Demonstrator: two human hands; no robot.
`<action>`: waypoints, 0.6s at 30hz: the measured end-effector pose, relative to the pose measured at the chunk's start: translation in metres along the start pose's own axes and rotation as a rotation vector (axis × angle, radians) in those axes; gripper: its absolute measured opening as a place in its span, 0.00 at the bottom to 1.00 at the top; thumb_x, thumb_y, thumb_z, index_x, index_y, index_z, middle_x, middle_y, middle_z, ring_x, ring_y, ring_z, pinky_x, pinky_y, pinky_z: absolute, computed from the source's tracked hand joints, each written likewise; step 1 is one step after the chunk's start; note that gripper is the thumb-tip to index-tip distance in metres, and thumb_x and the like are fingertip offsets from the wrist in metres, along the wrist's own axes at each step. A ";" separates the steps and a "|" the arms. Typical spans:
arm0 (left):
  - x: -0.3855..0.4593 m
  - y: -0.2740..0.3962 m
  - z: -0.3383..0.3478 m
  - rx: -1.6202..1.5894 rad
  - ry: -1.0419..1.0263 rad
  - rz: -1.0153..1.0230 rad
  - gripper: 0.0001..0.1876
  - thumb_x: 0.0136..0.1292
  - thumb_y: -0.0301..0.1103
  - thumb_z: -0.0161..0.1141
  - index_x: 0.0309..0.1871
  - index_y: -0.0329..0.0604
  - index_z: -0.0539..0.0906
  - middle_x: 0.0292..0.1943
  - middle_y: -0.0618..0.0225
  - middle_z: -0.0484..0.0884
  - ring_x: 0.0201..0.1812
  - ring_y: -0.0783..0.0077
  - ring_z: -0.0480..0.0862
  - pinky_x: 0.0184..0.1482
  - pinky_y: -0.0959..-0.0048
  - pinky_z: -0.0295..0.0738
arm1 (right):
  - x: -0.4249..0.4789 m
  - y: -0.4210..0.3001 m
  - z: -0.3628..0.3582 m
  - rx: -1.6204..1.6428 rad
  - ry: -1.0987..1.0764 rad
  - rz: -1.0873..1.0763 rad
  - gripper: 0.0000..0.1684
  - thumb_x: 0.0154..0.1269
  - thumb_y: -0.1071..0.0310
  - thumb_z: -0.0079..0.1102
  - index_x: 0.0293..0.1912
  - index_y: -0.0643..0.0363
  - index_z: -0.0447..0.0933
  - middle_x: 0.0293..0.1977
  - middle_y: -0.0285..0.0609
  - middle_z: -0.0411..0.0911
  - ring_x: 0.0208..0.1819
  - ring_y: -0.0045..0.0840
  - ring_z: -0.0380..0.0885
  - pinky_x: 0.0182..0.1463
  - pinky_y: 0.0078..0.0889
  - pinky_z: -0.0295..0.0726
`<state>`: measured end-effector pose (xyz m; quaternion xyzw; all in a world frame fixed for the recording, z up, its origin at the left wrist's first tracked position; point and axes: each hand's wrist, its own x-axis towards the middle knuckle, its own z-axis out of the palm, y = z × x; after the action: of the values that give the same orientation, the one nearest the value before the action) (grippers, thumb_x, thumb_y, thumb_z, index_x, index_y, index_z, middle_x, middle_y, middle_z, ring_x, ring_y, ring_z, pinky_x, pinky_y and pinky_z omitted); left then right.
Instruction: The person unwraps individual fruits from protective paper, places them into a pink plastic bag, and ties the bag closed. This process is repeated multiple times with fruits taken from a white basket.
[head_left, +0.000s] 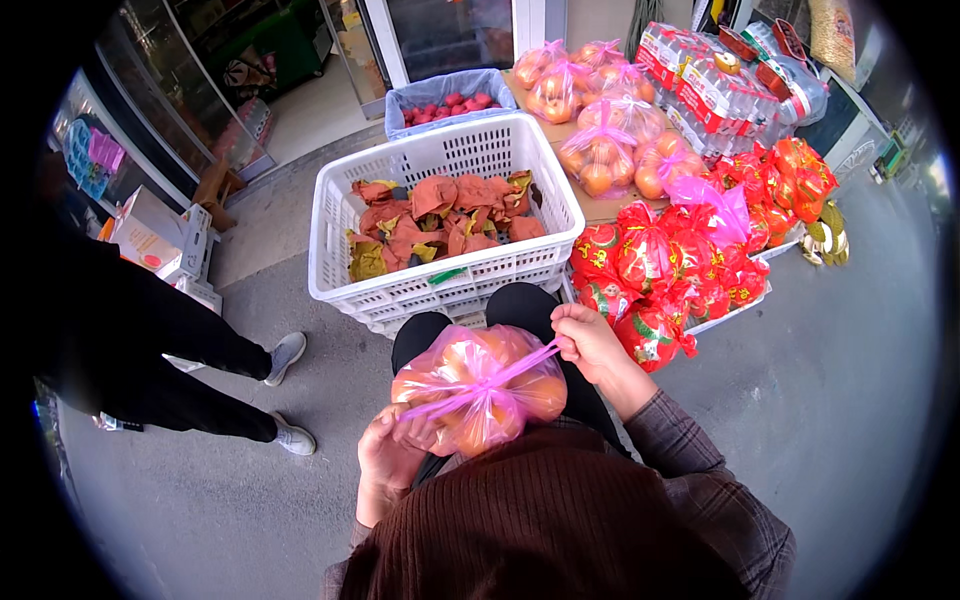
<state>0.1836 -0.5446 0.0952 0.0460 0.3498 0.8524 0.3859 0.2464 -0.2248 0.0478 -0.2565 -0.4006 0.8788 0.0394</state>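
On my lap rests a clear pink-tinted plastic bag (480, 390) full of round orange fruit. Its two handles are knotted together over the top and stretched out to either side. My right hand (589, 341) pinches one handle end and holds it taut, up and to the right. At the bag's lower left, my left hand (397, 446) grips the other handle end, its fingers against the bag. In front of my knees stands a white slatted plastic crate (446, 281) with reddish-brown and yellow wrapping papers (450, 214) in it.
Tied fruit bags (600, 161) lie on cardboard beyond the crate. Red printed bags (667, 255) fill a tray at my right, with shrink-wrapped bottles (720, 94) behind. A blue-lined bin (450, 82) holds red fruit. To my left stands a person in dark trousers (202, 337).
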 end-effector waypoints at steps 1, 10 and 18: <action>-0.001 0.007 0.008 -0.077 0.013 0.003 0.21 0.63 0.51 0.59 0.25 0.45 0.69 0.24 0.73 0.65 0.28 0.74 0.66 0.31 0.73 0.60 | -0.005 -0.016 0.016 0.040 0.006 0.013 0.06 0.64 0.76 0.58 0.41 0.59 0.75 0.23 0.28 0.68 0.20 0.11 0.66 0.23 0.16 0.62; 0.031 0.017 0.069 0.501 -0.445 0.122 0.43 0.70 0.47 0.58 0.80 0.44 0.48 0.78 0.57 0.50 0.58 0.60 0.77 0.56 0.63 0.75 | -0.071 -0.060 0.119 -0.356 -0.693 -0.201 0.38 0.69 0.76 0.58 0.73 0.63 0.54 0.51 0.46 0.80 0.54 0.23 0.78 0.61 0.29 0.75; 0.024 0.006 0.063 0.595 -0.338 0.200 0.41 0.68 0.54 0.60 0.77 0.46 0.59 0.78 0.58 0.56 0.63 0.58 0.76 0.59 0.61 0.75 | -0.071 -0.033 0.116 -0.532 -0.588 -0.395 0.38 0.68 0.79 0.58 0.73 0.59 0.55 0.46 0.40 0.75 0.48 0.17 0.76 0.52 0.22 0.77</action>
<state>0.1848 -0.4958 0.1417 0.3310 0.5078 0.7270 0.3225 0.2473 -0.3013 0.1645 0.0848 -0.6481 0.7564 0.0235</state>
